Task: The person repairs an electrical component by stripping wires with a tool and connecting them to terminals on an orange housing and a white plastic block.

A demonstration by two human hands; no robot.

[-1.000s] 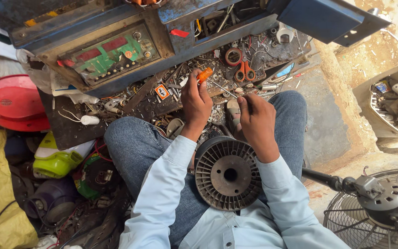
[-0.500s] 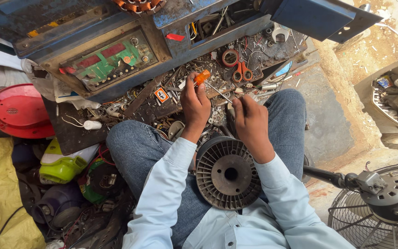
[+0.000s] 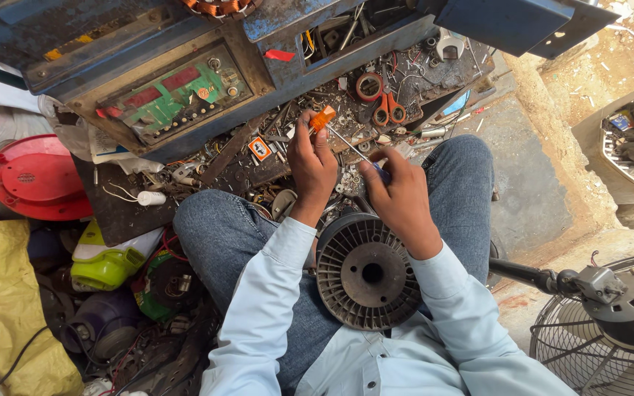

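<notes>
Mid-frame, on the lap: ribbed motor [image 3: 367,271], its upper rim hidden behind the wrists. Above it, right hand [image 3: 398,196] pinching something small, too covered to identify. Left hand [image 3: 312,163] clenched around screwdriver [image 3: 334,128], orange handle topmost, shaft slanting down-right to the right grip. Hands barely shifted since before.

The dark work surface [image 3: 122,213] in front of the seated person carries loose screws, wires and small metal parts. Orange-handled scissors [image 3: 384,103] lie near its far edge, and a white plug [image 3: 151,198] with its cord lies at the left. A red round cover [image 3: 34,180] rests beside the surface.
</notes>
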